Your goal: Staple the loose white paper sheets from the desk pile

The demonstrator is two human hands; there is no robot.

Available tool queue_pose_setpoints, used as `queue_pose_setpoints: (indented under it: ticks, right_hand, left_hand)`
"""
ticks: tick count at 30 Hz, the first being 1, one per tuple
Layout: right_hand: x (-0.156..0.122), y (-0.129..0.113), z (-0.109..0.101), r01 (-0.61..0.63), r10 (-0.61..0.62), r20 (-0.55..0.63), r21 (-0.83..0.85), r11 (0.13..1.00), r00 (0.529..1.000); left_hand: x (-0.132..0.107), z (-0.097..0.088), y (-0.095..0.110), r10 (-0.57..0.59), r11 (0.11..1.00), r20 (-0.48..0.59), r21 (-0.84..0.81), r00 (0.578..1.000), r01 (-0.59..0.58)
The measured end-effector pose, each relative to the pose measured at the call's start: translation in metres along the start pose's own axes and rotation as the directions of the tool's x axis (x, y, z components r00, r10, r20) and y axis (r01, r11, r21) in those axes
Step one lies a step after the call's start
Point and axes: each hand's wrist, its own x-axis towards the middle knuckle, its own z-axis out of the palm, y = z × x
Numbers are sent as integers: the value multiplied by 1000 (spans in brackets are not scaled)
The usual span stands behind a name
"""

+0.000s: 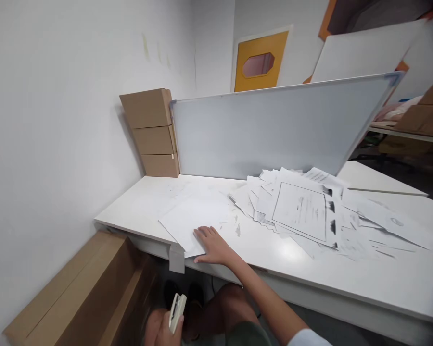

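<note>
My right hand (212, 244) lies flat, fingers stretched out, on the near corner of a blank white sheet (195, 216) at the front edge of the white table (281, 254). Below the table edge, over my lap, my left hand (163, 330) is closed around a small white stapler (177, 311). A loose pile of printed papers (303, 211) is spread across the table to the right of my right hand.
A whiteboard (274, 129) leans upright along the table's back. Three stacked cardboard boxes (153, 132) stand in the back left corner against the wall. A long flat cardboard box (86, 293) lies on the floor at the left. A piece of tape (176, 259) hangs off the table edge.
</note>
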Motion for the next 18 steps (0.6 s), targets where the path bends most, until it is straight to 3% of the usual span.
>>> queue_pose_setpoints:
  ticks: [5, 7, 8, 10, 12, 13, 15, 16, 17, 18]
  right_hand:
    - [-26, -4, 4, 29, -40, -101, -110, 994, 994]
    - [-32, -5, 7, 60, -74, -223, -71, 996, 972]
    - [-35, -6, 8, 82, -82, -340, -14, 997, 937]
    - [-42, -11, 9, 123, -16, -617, 131, 984, 787]
    - [-51, -19, 3, 98, 197, -807, 299, 949, 557]
    - [-55, -23, -3, 57, 349, -829, 412, 909, 437]
    - [-60, -27, -19, 16, 652, -725, 671, 741, 224]
    - [-62, -25, -28, 62, 783, -608, 793, 606, 128]
    - [-63, -21, -37, 144, 877, -476, 874, 464, 64]
    - [-65, -13, -44, 234, 931, -364, 908, 347, 31]
  left_hand:
    - [-11, -30, -41, -172, 979, 20, 113, 985, 169]
    - [-17, -43, -53, -218, 967, 3, 137, 976, 215]
    - [-19, -50, -57, -233, 962, -18, 141, 972, 233]
    - [-23, -59, -63, -265, 955, -71, 117, 961, 272]
    - [-25, -64, -65, -291, 952, -107, 69, 951, 299]
    - [-25, -65, -64, -290, 953, -109, 56, 951, 297]
    - [-25, -63, -60, -271, 958, -97, 73, 958, 278]
    - [-24, -61, -56, -246, 963, -90, 89, 965, 254]
    - [-22, -60, -52, -217, 969, -83, 104, 973, 225]
    - [-21, -58, -47, -192, 974, -73, 112, 979, 199]
